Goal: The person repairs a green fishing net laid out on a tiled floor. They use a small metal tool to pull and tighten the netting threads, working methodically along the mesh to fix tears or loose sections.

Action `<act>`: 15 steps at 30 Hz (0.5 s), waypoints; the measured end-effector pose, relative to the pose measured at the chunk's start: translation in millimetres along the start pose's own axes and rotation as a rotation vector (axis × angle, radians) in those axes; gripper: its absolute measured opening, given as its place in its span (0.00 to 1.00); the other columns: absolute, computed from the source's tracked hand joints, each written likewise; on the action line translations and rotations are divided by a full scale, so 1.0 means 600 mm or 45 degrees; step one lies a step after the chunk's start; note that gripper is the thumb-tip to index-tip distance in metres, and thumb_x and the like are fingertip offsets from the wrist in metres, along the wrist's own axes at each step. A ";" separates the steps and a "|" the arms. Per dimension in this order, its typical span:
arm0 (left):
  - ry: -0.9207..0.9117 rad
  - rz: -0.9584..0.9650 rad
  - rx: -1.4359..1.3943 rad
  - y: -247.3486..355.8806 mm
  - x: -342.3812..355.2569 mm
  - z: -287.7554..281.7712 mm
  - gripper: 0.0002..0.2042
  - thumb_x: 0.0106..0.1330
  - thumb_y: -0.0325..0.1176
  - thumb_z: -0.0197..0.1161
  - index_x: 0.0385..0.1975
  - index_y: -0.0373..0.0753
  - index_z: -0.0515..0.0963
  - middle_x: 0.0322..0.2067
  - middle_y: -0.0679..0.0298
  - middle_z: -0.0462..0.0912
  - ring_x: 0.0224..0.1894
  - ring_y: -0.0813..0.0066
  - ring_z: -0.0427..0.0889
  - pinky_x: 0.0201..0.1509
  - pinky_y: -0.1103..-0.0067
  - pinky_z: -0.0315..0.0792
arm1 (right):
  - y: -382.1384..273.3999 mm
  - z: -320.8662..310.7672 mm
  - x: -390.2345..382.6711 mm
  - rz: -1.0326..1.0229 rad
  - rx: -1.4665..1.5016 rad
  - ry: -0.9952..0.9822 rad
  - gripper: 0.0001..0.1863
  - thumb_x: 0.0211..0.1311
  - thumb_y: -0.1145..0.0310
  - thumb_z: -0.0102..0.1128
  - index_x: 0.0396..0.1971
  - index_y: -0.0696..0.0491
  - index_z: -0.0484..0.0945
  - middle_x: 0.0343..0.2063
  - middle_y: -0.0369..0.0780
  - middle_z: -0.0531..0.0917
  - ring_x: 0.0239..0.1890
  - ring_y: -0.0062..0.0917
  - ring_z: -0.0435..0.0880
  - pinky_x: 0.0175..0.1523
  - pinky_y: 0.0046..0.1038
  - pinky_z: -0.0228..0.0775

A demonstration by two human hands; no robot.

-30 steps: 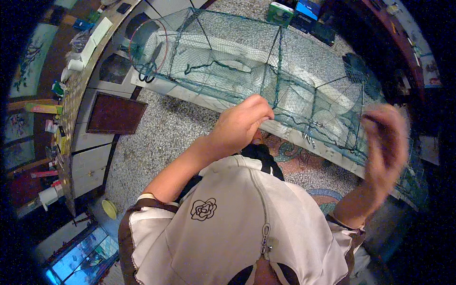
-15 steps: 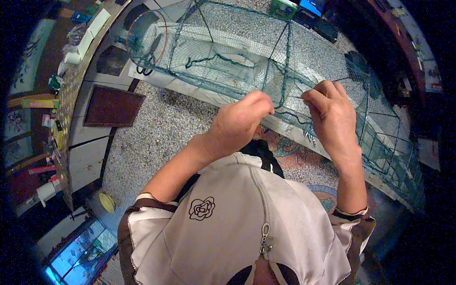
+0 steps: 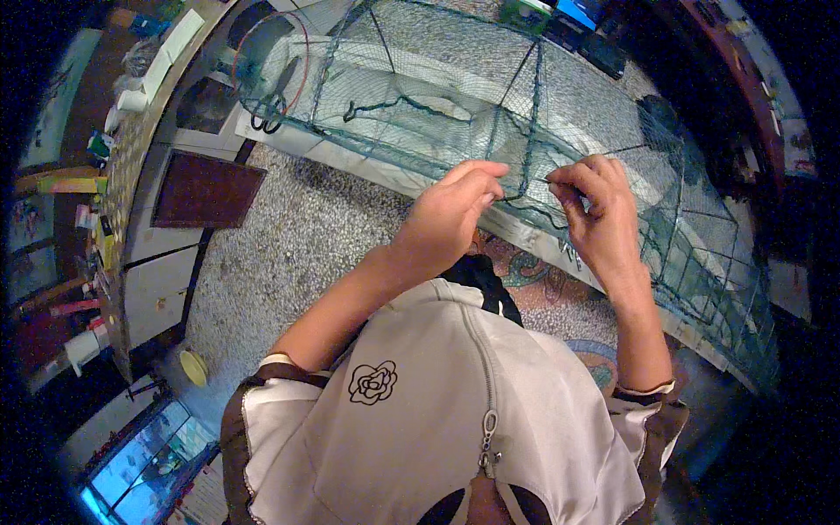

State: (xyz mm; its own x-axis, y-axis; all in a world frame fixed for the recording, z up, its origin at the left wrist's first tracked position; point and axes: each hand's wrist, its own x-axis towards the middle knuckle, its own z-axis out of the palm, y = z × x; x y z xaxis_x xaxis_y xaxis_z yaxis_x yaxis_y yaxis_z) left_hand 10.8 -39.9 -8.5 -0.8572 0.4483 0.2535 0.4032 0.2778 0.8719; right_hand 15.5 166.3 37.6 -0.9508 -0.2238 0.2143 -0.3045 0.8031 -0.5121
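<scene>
A green mesh trap with several frame sections [image 3: 411, 52] lies along a pale marbled bench [image 3: 525, 226]. My left hand [image 3: 442, 214] is at the trap's near edge, index finger out, other fingers curled at a dark cord; what they grip is hidden. My right hand [image 3: 599, 214] is just to its right, thumb and fingers pinched at the mesh beside a dark vertical seam [image 3: 529, 140], on something too thin to make out. Black-handled scissors [image 3: 267, 112] are at the trap's left end, near a red hoop [image 3: 305, 66]. Small metal pieces [image 3: 570, 251] hang below my right hand.
On the left are a cluttered counter [image 3: 153, 79], cabinets [image 3: 162, 297], a brown panel [image 3: 201, 188] and a yellow basin [image 3: 192, 367]. Boxes [image 3: 525, 13] stand behind the trap. Below the bench is a speckled floor [image 3: 262, 236] with a coloured pattern.
My right hand has swung leftwards from the trap's right part to beside my left hand and pinched. My left hand has risen slightly, its index finger now straighter.
</scene>
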 end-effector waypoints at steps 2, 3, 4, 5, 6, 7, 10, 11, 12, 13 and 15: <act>0.048 -0.065 -0.097 -0.006 -0.002 0.010 0.06 0.61 0.21 0.48 0.33 0.33 0.74 0.45 0.53 0.76 0.46 0.62 0.76 0.48 0.74 0.71 | 0.008 0.011 -0.002 -0.021 0.045 0.032 0.06 0.45 0.78 0.60 0.27 0.55 0.77 0.26 0.41 0.74 0.33 0.36 0.71 0.38 0.32 0.64; 0.072 -0.097 -0.145 -0.009 -0.004 0.015 0.06 0.62 0.21 0.49 0.32 0.34 0.74 0.45 0.53 0.76 0.46 0.62 0.76 0.49 0.74 0.71 | 0.011 0.015 -0.003 -0.031 0.067 0.049 0.06 0.47 0.77 0.61 0.27 0.55 0.76 0.26 0.41 0.74 0.33 0.36 0.71 0.38 0.32 0.64; 0.096 -0.099 -0.141 -0.013 -0.006 0.020 0.06 0.62 0.21 0.49 0.32 0.34 0.74 0.45 0.53 0.76 0.46 0.62 0.76 0.49 0.74 0.71 | 0.012 0.022 -0.004 -0.009 0.114 0.066 0.06 0.47 0.77 0.61 0.28 0.55 0.76 0.27 0.41 0.74 0.33 0.36 0.71 0.38 0.32 0.64; 0.120 -0.102 -0.137 -0.016 -0.008 0.025 0.06 0.61 0.21 0.49 0.32 0.34 0.74 0.45 0.53 0.76 0.46 0.63 0.76 0.49 0.74 0.70 | 0.009 0.030 -0.004 0.013 0.161 0.082 0.07 0.47 0.76 0.61 0.28 0.55 0.75 0.27 0.41 0.74 0.33 0.36 0.72 0.38 0.32 0.64; 0.143 -0.105 -0.132 -0.019 -0.010 0.029 0.06 0.61 0.22 0.49 0.32 0.34 0.75 0.45 0.53 0.76 0.47 0.63 0.76 0.49 0.74 0.70 | 0.006 0.038 -0.003 0.035 0.208 0.099 0.07 0.47 0.76 0.61 0.29 0.56 0.75 0.27 0.42 0.74 0.33 0.36 0.72 0.37 0.31 0.64; 0.170 -0.094 -0.143 -0.019 -0.010 0.031 0.05 0.61 0.22 0.50 0.31 0.33 0.74 0.44 0.53 0.76 0.46 0.61 0.76 0.49 0.73 0.70 | 0.001 0.045 -0.001 0.064 0.275 0.148 0.08 0.47 0.75 0.62 0.29 0.56 0.75 0.28 0.42 0.73 0.34 0.35 0.72 0.37 0.31 0.65; 0.221 -0.067 -0.157 -0.020 -0.011 0.035 0.03 0.60 0.22 0.52 0.30 0.32 0.73 0.41 0.51 0.76 0.46 0.57 0.76 0.49 0.73 0.69 | -0.023 0.058 0.015 0.114 0.392 0.272 0.08 0.47 0.74 0.62 0.29 0.56 0.75 0.31 0.42 0.72 0.35 0.35 0.73 0.36 0.30 0.66; 0.218 -0.060 -0.148 -0.021 -0.012 0.035 0.03 0.60 0.22 0.52 0.30 0.32 0.73 0.40 0.52 0.75 0.45 0.57 0.76 0.48 0.73 0.69 | -0.023 0.063 0.018 0.018 0.364 0.282 0.08 0.46 0.74 0.62 0.29 0.56 0.75 0.31 0.42 0.72 0.35 0.35 0.73 0.36 0.31 0.66; 0.215 -0.053 -0.139 -0.022 -0.013 0.036 0.03 0.60 0.22 0.52 0.30 0.32 0.73 0.39 0.52 0.75 0.45 0.57 0.76 0.48 0.73 0.69 | -0.020 0.070 0.020 -0.077 0.335 0.292 0.08 0.46 0.74 0.63 0.29 0.56 0.75 0.31 0.42 0.72 0.35 0.35 0.73 0.37 0.31 0.67; 0.222 -0.060 -0.139 -0.021 -0.014 0.036 0.03 0.60 0.22 0.53 0.30 0.32 0.73 0.38 0.52 0.75 0.44 0.58 0.75 0.48 0.73 0.69 | -0.021 0.074 0.021 -0.175 0.306 0.298 0.08 0.46 0.74 0.63 0.29 0.56 0.75 0.31 0.43 0.72 0.35 0.36 0.73 0.37 0.31 0.67; 0.233 -0.072 -0.140 -0.020 -0.017 0.037 0.03 0.60 0.22 0.53 0.30 0.32 0.73 0.37 0.53 0.75 0.43 0.58 0.75 0.48 0.72 0.69 | -0.032 0.061 0.029 -0.062 0.258 0.083 0.07 0.46 0.74 0.63 0.26 0.57 0.76 0.30 0.42 0.72 0.36 0.36 0.74 0.37 0.32 0.68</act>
State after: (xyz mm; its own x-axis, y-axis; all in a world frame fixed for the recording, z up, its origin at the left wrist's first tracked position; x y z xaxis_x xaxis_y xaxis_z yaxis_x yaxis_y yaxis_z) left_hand 21.8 -28.7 -31.1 -0.9255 0.2698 0.2659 0.3238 0.1993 0.9249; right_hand 2.9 126.8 20.7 -0.9311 -0.2179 0.2926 -0.3612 0.6635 -0.6552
